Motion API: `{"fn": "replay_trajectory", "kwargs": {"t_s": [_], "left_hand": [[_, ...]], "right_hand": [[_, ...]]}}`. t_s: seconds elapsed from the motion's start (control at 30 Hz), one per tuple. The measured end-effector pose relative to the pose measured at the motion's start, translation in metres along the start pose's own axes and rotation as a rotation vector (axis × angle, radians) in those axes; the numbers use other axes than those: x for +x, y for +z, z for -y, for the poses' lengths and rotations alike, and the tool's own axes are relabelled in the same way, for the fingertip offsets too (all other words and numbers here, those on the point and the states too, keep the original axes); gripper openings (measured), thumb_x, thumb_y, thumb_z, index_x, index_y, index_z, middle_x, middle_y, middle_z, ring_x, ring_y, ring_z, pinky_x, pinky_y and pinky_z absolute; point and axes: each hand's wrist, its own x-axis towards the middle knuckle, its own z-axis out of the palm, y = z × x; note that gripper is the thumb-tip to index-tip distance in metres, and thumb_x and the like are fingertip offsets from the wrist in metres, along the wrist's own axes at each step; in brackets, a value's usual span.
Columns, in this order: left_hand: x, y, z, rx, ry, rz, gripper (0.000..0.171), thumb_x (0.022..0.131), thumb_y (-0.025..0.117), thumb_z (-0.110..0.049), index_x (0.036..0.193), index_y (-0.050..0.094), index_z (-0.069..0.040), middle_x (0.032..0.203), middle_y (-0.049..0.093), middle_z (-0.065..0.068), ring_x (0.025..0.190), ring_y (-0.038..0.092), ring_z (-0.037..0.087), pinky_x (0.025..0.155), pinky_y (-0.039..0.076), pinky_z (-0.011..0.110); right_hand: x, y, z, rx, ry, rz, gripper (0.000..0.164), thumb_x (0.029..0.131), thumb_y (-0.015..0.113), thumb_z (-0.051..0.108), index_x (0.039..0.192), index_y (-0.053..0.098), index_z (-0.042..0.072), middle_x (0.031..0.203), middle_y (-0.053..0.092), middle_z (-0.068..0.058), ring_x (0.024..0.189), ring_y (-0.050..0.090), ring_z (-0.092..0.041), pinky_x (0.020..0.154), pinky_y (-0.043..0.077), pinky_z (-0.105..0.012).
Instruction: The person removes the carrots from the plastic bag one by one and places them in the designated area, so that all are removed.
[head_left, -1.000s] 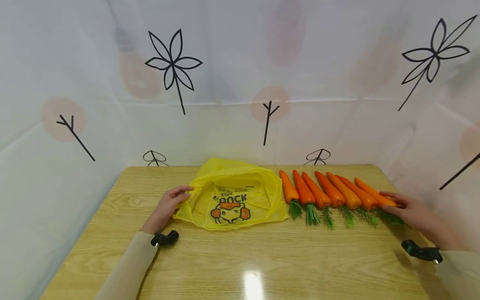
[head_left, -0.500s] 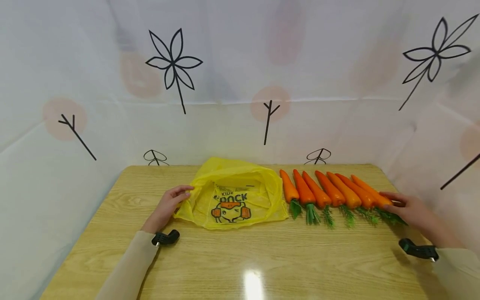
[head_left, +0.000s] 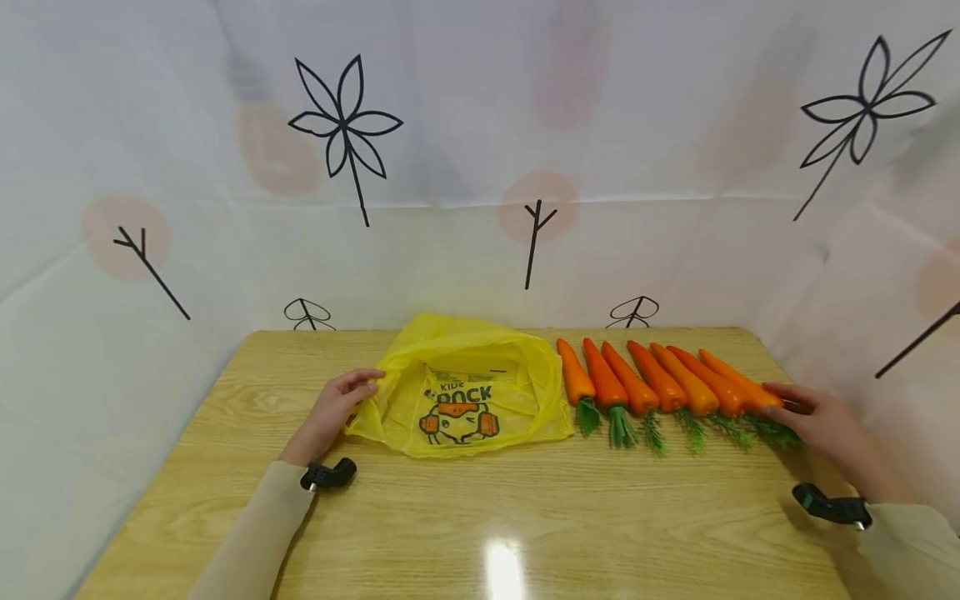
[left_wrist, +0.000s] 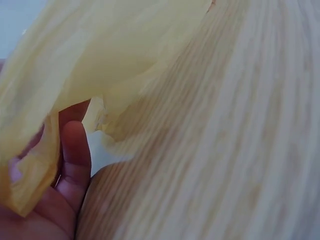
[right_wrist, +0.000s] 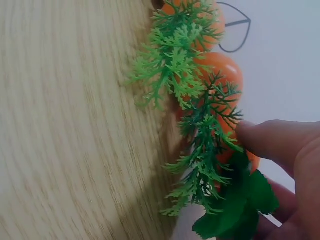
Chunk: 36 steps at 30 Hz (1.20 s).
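Note:
In the head view a yellow plastic bag (head_left: 551,375) lies on its side with its mouth toward me and a printed cartoon face inside. My left hand (head_left: 330,412) holds the left edge of its mouth; up close, the thin film (left_wrist: 125,55) passes between the thumb and fingers. To the right of the bag several orange toy carrots lie side by side, tips away, green tops toward me. My right hand (head_left: 832,425) grips the rightmost carrot (head_left: 727,375) near its top, thumb in front. Dark green leaves (right_wrist: 240,210) hang below that thumb in the right wrist view.
Everything lies along the far part of a light wooden table (head_left: 465,517). A white cloth (head_left: 450,267) printed with plant drawings hangs behind the table and at both sides. The leftmost carrot (head_left: 573,371) lies close beside the bag.
My right hand has slid the rightmost carrot leftward, close against the neighbouring one. The left hand and the bag have stayed in place.

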Motion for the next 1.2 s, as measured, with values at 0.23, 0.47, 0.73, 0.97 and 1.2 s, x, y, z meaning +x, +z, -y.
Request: {"fn": "replay_trajectory", "kwargs": {"t_s": [0.23,0.47,0.73,0.97,1.2], "left_hand": [[-0.002,-0.001,-0.001,0.052,0.027,-0.005,0.036,0.103,0.058,-0.022,0.133,0.061,-0.003,0.134,0.054,0.014,0.108,0.051,0.017,0.085,0.046,0.021],[-0.005,0.002,-0.002,0.075,0.034,-0.031,0.035,0.102,0.06,-0.019,0.133,0.061,-0.003,0.138,0.051,0.017,0.109,0.054,0.02,0.084,0.048,0.021],[-0.007,-0.002,-0.012,0.173,0.084,-0.025,0.037,0.103,0.058,-0.017,0.137,0.058,-0.002,0.131,0.056,0.021,0.098,0.059,0.021,0.076,0.05,0.025],[-0.013,-0.014,-0.018,0.38,0.128,-0.058,0.034,0.102,0.06,-0.019,0.134,0.062,-0.01,0.133,0.059,0.014,0.109,0.062,0.03,0.086,0.052,0.042],[-0.023,-0.02,-0.027,0.578,0.259,-0.1,0.029,0.099,0.062,-0.011,0.127,0.065,-0.005,0.128,0.062,0.012,0.105,0.063,0.031,0.082,0.051,0.048]], "right_hand": [[-0.003,-0.005,0.0,-0.011,0.014,-0.022,0.063,0.105,0.05,0.038,0.143,0.043,-0.012,0.136,0.044,-0.041,0.117,0.043,-0.055,0.065,0.042,-0.019],[-0.004,-0.013,0.007,-0.031,0.02,-0.061,0.062,0.105,0.052,0.036,0.143,0.042,-0.012,0.137,0.042,-0.042,0.12,0.038,-0.06,0.079,0.045,-0.045],[-0.007,-0.018,0.014,-0.046,-0.022,-0.108,0.06,0.101,0.059,0.035,0.14,0.048,-0.01,0.127,0.063,-0.014,0.115,0.043,-0.058,0.062,0.039,-0.012],[-0.016,-0.011,0.037,-0.003,-0.098,-0.122,0.052,0.099,0.065,0.03,0.138,0.056,-0.004,0.132,0.06,-0.018,0.098,0.066,-0.014,0.063,0.046,-0.012],[-0.03,0.008,0.062,0.05,-0.272,-0.203,0.04,0.094,0.071,0.012,0.127,0.061,-0.008,0.116,0.054,0.026,0.092,0.044,0.023,0.063,0.049,-0.013]]}}
